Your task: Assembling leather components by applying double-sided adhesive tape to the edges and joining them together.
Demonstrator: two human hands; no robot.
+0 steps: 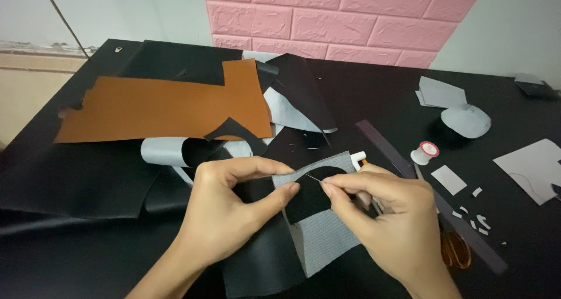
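Grey-backed leather piece [318, 217] pinched between both hands' grips.

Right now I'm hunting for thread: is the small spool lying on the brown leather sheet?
No, the spool stands on the black table, right of the hands, far from the brown sheet.

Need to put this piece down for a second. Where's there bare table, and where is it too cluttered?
Bare black table lies between the dark folded sheet and the grey cap-shaped piece. The near-right corner past the scissors is also open. Crowded: the far left around the brown sheet, and the small white scraps by the thread spool.
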